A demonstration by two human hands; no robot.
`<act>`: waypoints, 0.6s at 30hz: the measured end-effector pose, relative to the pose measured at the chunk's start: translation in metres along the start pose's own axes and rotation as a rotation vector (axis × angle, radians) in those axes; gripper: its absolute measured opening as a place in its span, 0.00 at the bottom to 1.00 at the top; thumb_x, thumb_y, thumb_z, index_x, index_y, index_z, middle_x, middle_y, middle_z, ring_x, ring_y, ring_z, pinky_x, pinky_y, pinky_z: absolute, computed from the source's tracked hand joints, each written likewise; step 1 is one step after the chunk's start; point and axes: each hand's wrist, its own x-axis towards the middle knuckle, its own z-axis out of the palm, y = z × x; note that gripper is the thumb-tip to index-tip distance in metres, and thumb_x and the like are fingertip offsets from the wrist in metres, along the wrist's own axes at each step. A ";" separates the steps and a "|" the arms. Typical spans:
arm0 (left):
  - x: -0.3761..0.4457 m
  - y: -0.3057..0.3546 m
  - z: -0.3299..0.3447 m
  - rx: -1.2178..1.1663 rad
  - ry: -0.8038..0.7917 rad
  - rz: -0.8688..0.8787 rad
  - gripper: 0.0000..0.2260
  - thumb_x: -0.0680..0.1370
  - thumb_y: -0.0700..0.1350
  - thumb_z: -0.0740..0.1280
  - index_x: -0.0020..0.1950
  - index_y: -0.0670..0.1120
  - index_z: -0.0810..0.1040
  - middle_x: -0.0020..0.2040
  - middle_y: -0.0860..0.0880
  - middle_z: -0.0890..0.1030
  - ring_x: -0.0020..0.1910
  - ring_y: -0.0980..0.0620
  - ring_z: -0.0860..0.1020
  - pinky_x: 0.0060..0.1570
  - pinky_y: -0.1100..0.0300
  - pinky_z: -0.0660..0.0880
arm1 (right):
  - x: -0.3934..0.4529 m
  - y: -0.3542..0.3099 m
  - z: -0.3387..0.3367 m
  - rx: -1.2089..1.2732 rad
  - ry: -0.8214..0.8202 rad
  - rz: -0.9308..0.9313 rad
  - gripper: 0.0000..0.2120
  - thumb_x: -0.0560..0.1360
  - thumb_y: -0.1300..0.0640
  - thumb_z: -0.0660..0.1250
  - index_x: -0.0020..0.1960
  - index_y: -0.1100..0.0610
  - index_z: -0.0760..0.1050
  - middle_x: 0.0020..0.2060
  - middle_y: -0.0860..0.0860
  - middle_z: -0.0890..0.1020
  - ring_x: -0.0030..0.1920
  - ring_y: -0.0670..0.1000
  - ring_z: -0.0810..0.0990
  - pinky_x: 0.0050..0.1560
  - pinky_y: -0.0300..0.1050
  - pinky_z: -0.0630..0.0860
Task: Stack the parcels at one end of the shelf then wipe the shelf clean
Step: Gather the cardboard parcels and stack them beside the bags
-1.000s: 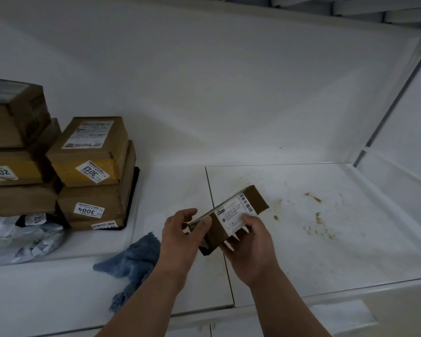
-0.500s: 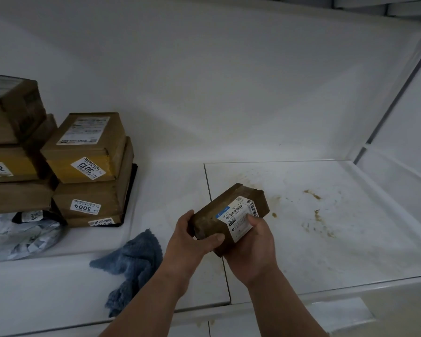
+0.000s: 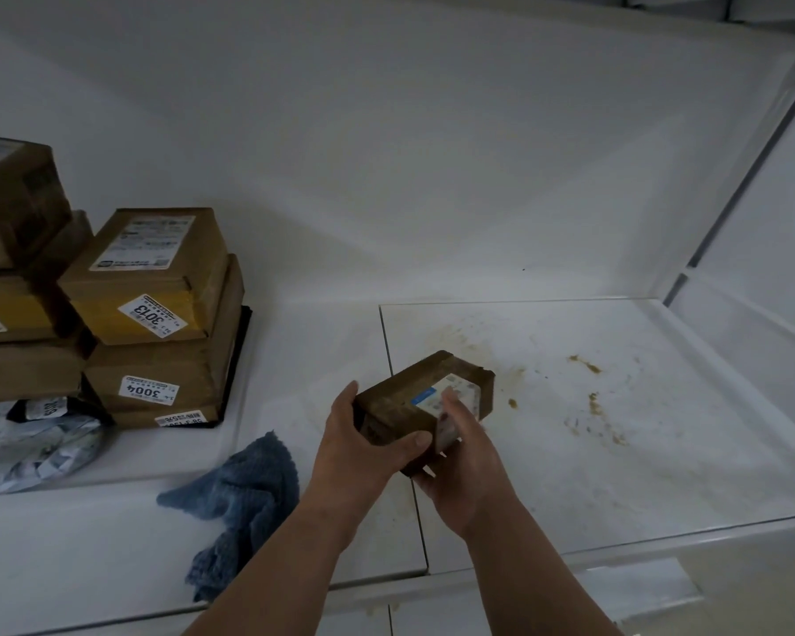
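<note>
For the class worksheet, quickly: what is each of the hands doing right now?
Left hand: gripping the small brown parcel.
Right hand: holding the same parcel from beneath.

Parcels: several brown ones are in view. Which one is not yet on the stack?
The small brown parcel gripped by the left hand and right hand above the stained shelf; the stacked parcels sit at the left end.

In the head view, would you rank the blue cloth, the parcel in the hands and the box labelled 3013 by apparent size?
1. Box labelled 3013
2. Blue cloth: close to the box in spread and nearer the camera, so the top two are unsure.
3. Held parcel, partly covered by both hands.
</note>
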 end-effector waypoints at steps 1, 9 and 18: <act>-0.001 0.003 0.000 -0.042 -0.039 -0.004 0.40 0.68 0.55 0.76 0.75 0.56 0.60 0.67 0.56 0.70 0.63 0.57 0.70 0.61 0.59 0.69 | 0.001 0.000 0.000 0.031 0.004 -0.003 0.24 0.72 0.47 0.71 0.66 0.52 0.74 0.57 0.58 0.83 0.58 0.61 0.82 0.50 0.55 0.81; 0.007 0.008 -0.003 -0.348 -0.046 -0.032 0.13 0.81 0.38 0.62 0.59 0.53 0.79 0.54 0.52 0.84 0.56 0.53 0.79 0.57 0.54 0.75 | 0.000 -0.006 -0.001 0.265 0.054 0.127 0.23 0.78 0.44 0.61 0.65 0.56 0.77 0.57 0.60 0.82 0.53 0.59 0.81 0.50 0.47 0.77; 0.009 0.004 -0.002 -0.241 -0.010 0.005 0.14 0.78 0.37 0.66 0.50 0.57 0.82 0.49 0.55 0.85 0.53 0.55 0.81 0.49 0.62 0.74 | -0.001 -0.009 -0.002 0.242 0.022 0.144 0.24 0.78 0.40 0.60 0.65 0.56 0.77 0.57 0.61 0.83 0.55 0.60 0.81 0.51 0.49 0.78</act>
